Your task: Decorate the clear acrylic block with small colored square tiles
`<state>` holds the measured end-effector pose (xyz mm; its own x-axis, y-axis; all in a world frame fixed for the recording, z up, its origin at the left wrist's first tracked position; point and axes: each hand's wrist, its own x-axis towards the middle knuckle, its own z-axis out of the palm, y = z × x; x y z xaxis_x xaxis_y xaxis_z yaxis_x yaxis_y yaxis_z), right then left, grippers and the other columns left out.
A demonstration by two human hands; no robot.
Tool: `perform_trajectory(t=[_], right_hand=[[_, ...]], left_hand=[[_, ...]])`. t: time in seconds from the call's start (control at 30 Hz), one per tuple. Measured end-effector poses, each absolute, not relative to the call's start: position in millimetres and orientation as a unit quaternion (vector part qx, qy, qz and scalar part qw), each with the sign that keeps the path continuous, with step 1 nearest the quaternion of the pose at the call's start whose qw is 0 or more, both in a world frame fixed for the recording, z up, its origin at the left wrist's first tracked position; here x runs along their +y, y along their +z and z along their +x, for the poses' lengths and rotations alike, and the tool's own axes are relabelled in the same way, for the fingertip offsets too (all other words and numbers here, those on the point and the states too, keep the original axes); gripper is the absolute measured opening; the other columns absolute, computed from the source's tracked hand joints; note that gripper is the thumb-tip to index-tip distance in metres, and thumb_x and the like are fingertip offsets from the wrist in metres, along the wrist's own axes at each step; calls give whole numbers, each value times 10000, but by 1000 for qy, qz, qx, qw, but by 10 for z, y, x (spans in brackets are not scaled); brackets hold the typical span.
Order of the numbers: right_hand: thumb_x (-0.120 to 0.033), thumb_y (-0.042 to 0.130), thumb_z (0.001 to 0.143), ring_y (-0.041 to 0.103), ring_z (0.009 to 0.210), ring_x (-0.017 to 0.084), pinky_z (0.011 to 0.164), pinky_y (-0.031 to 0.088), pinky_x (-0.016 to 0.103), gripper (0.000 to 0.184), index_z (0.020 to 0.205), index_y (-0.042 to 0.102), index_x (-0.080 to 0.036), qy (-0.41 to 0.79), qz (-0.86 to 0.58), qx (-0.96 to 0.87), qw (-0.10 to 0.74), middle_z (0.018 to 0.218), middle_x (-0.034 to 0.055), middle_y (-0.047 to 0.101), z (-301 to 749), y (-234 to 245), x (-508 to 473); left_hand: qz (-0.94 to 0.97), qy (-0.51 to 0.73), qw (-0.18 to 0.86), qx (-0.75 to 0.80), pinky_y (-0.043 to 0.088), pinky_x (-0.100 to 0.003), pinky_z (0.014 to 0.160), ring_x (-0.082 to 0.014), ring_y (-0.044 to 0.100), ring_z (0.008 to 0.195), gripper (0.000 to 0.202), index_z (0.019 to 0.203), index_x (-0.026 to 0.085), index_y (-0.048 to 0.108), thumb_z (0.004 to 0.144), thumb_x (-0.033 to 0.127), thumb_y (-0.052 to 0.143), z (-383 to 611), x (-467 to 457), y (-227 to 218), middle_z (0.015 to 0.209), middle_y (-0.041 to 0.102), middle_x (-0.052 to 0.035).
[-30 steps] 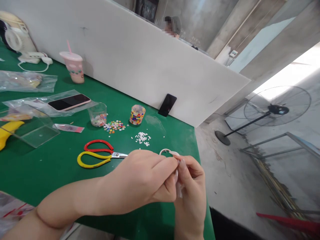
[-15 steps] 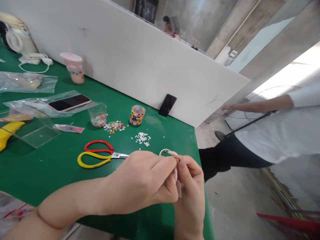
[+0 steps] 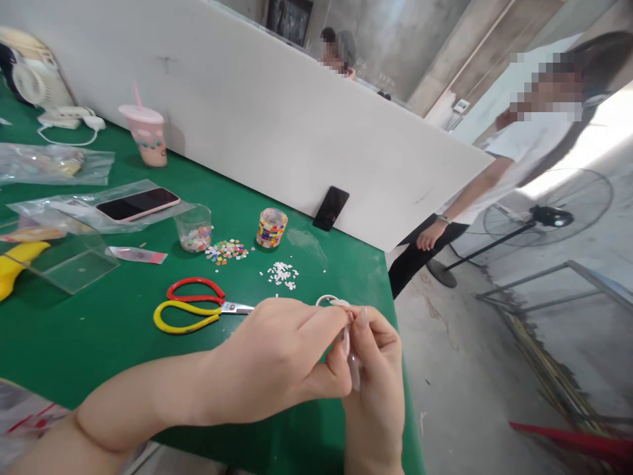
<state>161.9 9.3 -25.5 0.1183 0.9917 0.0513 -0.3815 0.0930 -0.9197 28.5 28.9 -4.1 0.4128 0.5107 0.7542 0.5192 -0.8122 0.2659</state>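
Note:
My left hand (image 3: 291, 356) reaches in from the lower left, its fingers closed in a pinch. Its fingertips meet those of my right hand (image 3: 378, 356), also pinched, near the table's right edge. Whatever small thing is between the fingertips is mostly hidden, and I cannot make out its kind. A thin white loop (image 3: 325, 299) shows just behind the fingers; whether it is held or lies on the table is unclear. Scissors (image 3: 198, 307) with one red and one yellow handle lie left of my hands, the blade tips hidden. Small white pieces (image 3: 281, 274) are scattered beyond my left hand.
On the green table (image 3: 133, 316) stand a cup covered in coloured tiles (image 3: 271, 228), a clear cup (image 3: 194, 227), loose tiles (image 3: 226, 251), and a pink drink cup (image 3: 147, 135). A phone (image 3: 331, 208) leans on the white partition (image 3: 277, 119). A person (image 3: 514, 152) stands right, near a fan (image 3: 548, 216).
The person at the right has straightened up and moved, uncovering the fan and a metal frame. My hands stay nearly in place, with only slight finger movement.

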Motion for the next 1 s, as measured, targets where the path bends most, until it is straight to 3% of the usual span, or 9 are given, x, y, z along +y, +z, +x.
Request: perform_trajectory(t=[0.2,0.57,0.67,0.87,1.0], right_hand=[[-420,765,791,329,399,65,363,257,184,253,619,716,-241,554,-389,-365,639,450,-66,434,1631,-280,70],[-448,786,758,332,398,59,348,229,189,209,670,767,-261,535,-397,-380,641,480,-51,549,1631,-242,87],[-437,779,771,307,366,51,333,200,192,167,699,784,-286,542,-385,-384,640,446,-63,520,1631,-250,87],[-431,797,751,334,355,58,324,235,201,118,718,798,-318,531,-399,-387,640,523,-40,628,1623,-259,79],[-450,795,744,335,349,71,326,247,208,174,679,777,-289,523,-417,-387,635,439,-53,535,1620,-251,78]], left_hand=[[-837,-459,-12,-298,342,-242,433,-101,406,442,221,720,148,612,826,101,423,272,294,-37,514,485,61],[-850,-407,-156,-296,235,-183,386,-55,317,369,129,721,198,514,749,92,446,239,291,12,487,374,113],[-856,-398,-135,-302,261,-198,401,-69,338,390,167,711,199,517,797,109,407,243,297,21,497,411,98],[-860,-406,-67,-303,323,-239,437,-90,424,427,245,682,193,535,869,126,390,263,306,-47,518,521,70],[-848,-428,-5,-311,348,-253,436,-101,440,430,261,658,194,532,867,117,395,277,291,-66,500,509,63]])
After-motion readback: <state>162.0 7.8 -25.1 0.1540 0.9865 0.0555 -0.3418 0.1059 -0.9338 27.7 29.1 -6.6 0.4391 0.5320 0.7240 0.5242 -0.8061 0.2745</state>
